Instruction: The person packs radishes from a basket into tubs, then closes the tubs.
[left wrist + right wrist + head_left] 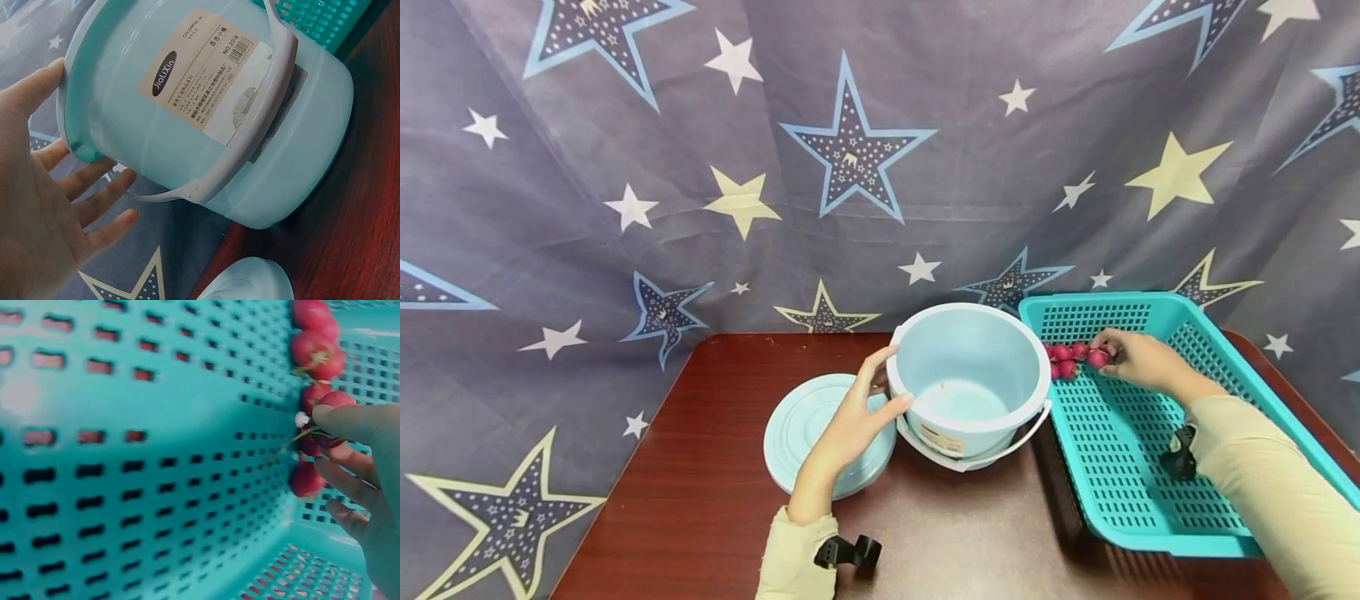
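My left hand (848, 425) rests at the left side of a light blue bucket (973, 358), thumb touching the rim and the other fingers spread loosely along the outside. The left wrist view shows the bucket's label (200, 75) and its white handle (275, 94) hanging down. Inside the turquoise basket (1108, 533), my right hand (1142, 364) pinches a red radish (338, 399) between thumb and fingers, a thin stalk trailing from it. Several more radishes (317, 353) lie beside it along the basket's far left part.
A round light blue lid (797, 425) lies on the reddish-brown table (700, 483), left of the bucket and partly behind my left forearm. The basket stands close at the bucket's right. A grey curtain with stars (880, 250) hangs behind the table.
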`<state>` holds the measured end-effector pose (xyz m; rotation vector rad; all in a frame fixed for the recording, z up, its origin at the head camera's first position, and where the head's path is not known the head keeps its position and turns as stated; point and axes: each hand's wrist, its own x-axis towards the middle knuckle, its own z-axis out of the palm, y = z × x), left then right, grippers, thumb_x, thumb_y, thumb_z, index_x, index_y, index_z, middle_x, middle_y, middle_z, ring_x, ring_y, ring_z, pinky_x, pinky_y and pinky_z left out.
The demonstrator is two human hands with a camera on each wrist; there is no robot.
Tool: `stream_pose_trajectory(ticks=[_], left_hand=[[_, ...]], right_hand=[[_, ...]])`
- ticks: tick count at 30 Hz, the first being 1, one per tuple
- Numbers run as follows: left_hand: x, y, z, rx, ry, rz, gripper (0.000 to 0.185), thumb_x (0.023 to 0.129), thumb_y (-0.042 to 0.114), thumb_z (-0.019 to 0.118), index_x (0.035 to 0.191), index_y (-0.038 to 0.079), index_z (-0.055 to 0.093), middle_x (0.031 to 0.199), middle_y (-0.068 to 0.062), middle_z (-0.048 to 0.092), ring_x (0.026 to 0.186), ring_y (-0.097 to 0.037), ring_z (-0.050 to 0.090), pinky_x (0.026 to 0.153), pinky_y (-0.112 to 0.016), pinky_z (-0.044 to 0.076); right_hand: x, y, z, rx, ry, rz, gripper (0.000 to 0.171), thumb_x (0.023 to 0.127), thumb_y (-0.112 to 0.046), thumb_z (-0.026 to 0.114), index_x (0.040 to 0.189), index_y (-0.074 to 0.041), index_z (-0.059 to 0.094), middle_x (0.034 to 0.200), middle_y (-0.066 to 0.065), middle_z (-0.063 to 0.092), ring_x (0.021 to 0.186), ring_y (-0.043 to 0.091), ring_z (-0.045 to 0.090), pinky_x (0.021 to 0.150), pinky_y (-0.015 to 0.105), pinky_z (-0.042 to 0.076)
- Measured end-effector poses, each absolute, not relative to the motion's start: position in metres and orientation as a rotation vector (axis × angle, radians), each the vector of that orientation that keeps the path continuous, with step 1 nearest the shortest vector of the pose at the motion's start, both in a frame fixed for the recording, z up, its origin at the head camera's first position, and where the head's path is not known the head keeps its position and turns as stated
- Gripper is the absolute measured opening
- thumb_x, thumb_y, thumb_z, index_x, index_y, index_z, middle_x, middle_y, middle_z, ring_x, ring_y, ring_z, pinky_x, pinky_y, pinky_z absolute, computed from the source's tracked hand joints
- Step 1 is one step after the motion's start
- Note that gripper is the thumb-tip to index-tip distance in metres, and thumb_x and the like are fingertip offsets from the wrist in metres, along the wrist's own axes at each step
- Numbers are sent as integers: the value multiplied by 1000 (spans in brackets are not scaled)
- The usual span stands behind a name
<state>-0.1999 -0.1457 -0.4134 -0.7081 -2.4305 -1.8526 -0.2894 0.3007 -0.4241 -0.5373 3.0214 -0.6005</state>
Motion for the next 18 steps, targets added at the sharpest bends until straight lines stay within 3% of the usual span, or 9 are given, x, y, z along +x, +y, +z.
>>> stream_pose_trajectory(ticks=[9, 18], left_hand=[[-198, -145, -412, -705, -2427, -1848, 65, 96, 18, 65, 152, 20, 32, 145, -11, 45, 130, -28, 43, 107, -55, 32], [-200, -145, -413, -693, -2445, -1834, 64, 97, 20, 64, 152, 22, 32, 145, -9, 45, 128, -21, 44, 107, -51, 33]], right_hand=[[-284, 303, -407, -557, 3000, -731, 32, 85, -5, 75, 113, -6, 60, 75, 3, 48, 62, 19, 42, 56, 35, 36], [-273, 295, -395, -620, 3001, -774, 35, 85, -6, 76, 116, -9, 61, 88, 5, 60, 74, 22, 55, 60, 36, 44]])
